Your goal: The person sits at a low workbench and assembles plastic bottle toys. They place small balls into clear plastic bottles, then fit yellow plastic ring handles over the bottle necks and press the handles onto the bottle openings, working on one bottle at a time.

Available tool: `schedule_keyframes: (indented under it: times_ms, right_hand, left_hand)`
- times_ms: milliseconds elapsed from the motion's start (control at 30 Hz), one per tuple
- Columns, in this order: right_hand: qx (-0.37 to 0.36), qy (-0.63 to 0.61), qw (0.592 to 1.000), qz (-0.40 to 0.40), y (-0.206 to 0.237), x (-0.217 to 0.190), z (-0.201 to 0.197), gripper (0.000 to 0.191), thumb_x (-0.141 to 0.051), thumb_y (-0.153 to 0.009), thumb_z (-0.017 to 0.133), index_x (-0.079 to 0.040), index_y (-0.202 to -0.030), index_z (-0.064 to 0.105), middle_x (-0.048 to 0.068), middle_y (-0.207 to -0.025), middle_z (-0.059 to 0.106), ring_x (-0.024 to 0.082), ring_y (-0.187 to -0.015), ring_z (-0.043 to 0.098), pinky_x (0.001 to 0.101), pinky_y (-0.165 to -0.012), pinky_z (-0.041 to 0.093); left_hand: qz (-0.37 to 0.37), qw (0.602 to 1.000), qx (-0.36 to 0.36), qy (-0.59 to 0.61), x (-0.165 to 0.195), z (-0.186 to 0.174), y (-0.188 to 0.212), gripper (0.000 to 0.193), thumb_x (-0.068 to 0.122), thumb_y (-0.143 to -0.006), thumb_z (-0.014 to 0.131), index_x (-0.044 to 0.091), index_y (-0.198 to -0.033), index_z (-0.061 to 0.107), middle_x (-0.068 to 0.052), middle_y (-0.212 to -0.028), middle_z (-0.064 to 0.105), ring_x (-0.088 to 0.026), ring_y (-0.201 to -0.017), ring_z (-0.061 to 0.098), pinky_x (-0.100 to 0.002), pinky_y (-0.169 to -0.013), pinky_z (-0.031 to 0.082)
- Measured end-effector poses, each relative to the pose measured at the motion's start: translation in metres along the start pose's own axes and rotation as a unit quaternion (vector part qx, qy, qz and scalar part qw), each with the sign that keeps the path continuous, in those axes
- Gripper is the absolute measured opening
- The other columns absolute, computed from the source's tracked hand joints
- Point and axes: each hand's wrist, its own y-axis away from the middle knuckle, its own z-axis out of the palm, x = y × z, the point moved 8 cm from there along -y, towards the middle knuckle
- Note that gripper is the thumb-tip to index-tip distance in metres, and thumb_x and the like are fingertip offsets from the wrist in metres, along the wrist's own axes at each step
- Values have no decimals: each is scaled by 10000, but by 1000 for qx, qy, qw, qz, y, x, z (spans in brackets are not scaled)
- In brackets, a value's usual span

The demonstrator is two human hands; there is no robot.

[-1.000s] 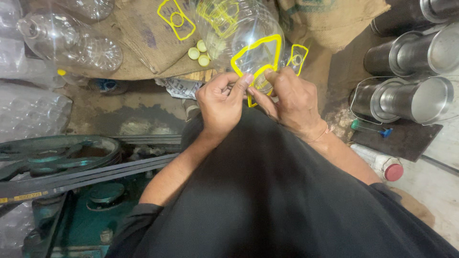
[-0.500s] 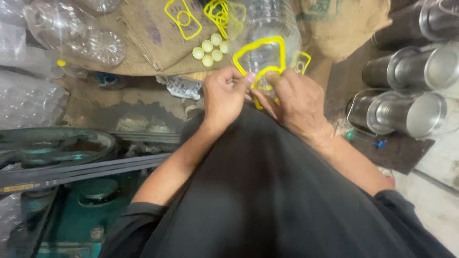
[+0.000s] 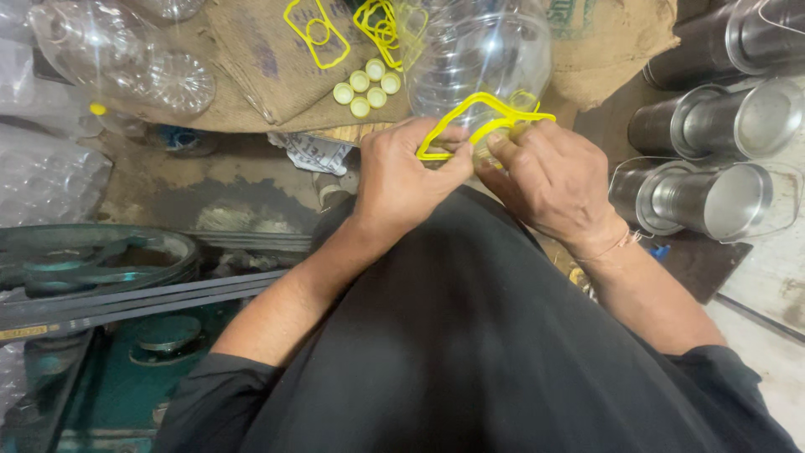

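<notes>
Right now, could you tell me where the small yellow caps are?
In the head view, the yellow caps lie clustered on the burlap sacking, upper centre, just left of the clear plastic bottle.

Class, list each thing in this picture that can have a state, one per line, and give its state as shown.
Yellow plastic handle: pinched by both hands at the bottle's neck.
Clear plastic bottle: empty, lying on the sacking.
Left hand: grip closed on the handle.
Right hand: grip closed on the handle.
Yellow caps: loose, clustered on the sacking.
Spare yellow handles: lying loose.
Steel canisters: on their sides.
</notes>
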Motion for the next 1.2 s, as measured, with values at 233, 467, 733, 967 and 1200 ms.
schedule_keyframes:
  times_ms: [233, 467, 733, 967, 1200]
  right_hand:
    - [-20, 42, 999, -15, 2, -6, -4, 279, -106, -952, 871, -41, -1105, 647, 60, -947, 634, 218, -804, 630, 335, -680, 524]
    - [-65, 52, 996, -26, 10, -11, 3, 292, -147, -895, 830, -30, -1116, 680, 48, -905, 610, 208, -793, 621, 327, -640, 504]
    - [-97, 27, 995, -6, 15, -15, 10, 230, -175, -942, 824, -38, -1052, 676, 30, -856, 564, 188, -762, 601, 318, -610, 488]
    - [-85, 30, 996, -4, 20, -12, 10, 302, -191, -911, 874, -38, -1067, 665, 25, -854, 578, 189, -741, 605, 314, -611, 493]
    - [-74, -42, 993, 82, 30, 5, 12, 430, -262, -895, 921, -26, -1088, 619, 87, -843, 579, 245, -746, 607, 361, -644, 485]
  left_hand:
    - [57, 998, -3, 2, 11, 2, 8, 189, 129, -872, 804, 40, -1030, 750, -121, -939, 762, -258, -871, 776, -346, -779, 610]
    - [10, 1000, -9, -6, 1, 12, 13, 177, 122, -840, 789, 31, -985, 739, -131, -898, 754, -273, -829, 769, -360, -741, 604]
    - [-82, 995, -53, 13, -19, 22, 14, 161, 145, -817, 772, 52, -948, 765, -108, -839, 768, -213, -759, 785, -334, -681, 600]
    - [-86, 994, -53, 35, -21, 24, 12, 142, 162, -818, 774, 54, -900, 733, -77, -812, 776, -160, -730, 787, -297, -688, 607]
    - [-133, 985, -74, 77, -39, 32, 8, 166, 181, -839, 785, 45, -910, 721, -62, -795, 773, -129, -637, 746, -286, -608, 585]
